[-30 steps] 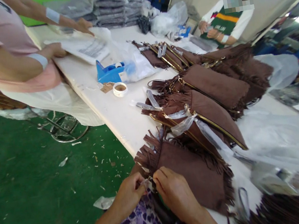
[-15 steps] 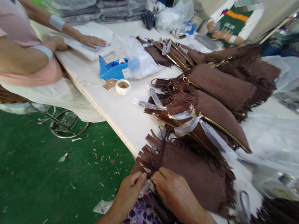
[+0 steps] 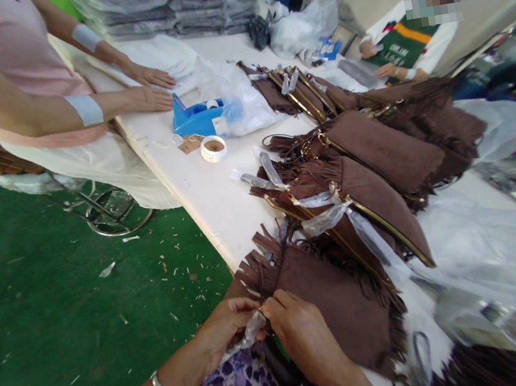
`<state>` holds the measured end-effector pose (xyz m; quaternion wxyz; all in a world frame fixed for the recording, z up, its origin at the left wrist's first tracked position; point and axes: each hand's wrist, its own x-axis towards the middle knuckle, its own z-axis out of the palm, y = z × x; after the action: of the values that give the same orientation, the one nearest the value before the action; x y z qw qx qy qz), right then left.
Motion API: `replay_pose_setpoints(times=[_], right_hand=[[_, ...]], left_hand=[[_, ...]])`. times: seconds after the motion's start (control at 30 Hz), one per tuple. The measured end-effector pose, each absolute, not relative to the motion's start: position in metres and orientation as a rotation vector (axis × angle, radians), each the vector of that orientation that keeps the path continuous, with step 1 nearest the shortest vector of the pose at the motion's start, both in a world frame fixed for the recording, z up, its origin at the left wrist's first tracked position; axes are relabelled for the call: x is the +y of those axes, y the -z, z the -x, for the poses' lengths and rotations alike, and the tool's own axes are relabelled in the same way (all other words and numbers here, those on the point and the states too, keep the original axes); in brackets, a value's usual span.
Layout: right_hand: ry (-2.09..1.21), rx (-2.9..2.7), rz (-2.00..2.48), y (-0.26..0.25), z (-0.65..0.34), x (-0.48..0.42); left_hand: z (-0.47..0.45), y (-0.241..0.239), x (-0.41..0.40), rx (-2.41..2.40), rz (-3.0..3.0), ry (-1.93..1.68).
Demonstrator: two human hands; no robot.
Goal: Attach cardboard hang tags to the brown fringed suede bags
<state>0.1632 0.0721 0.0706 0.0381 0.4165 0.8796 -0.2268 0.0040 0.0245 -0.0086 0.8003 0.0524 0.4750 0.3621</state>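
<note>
Two grips pinched clear wrapping (image 3: 253, 328) beside a brown bag (image 3: 338, 298); the right hand (image 3: 300, 328) apparently steadied it for the left hand (image 3: 223, 329).

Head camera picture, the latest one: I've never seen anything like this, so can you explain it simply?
It comes from a camera worn on a person's head, looking forward and down. There is no machine; each grip is a bare hand. The left hand holds a clear plastic strip; the right hand pinches beside it, on something too small to make out. Next to them is a brown fringed bag, with more brown bags along the white table. A blue tape dispenser and a tape roll are there too.
</note>
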Motion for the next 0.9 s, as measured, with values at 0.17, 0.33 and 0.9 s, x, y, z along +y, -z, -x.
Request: replay_pose_setpoints(times=[0.17, 0.33, 0.9], right_hand=[[0.698, 2.694, -1.272, -0.070, -0.163, 0.073], [0.849, 2.642, -1.405, -0.071, -0.167, 0.073], [1.082, 2.610, -1.563, -0.060, -0.160, 0.084]], left_hand=[[-0.008, 0.010, 0.028, 1.039, -0.202, -0.824], [-0.008, -0.002, 0.028, 1.236, -0.529, -0.952], [-0.001, -0.026, 0.037, 1.489, -1.109, -1.065]])
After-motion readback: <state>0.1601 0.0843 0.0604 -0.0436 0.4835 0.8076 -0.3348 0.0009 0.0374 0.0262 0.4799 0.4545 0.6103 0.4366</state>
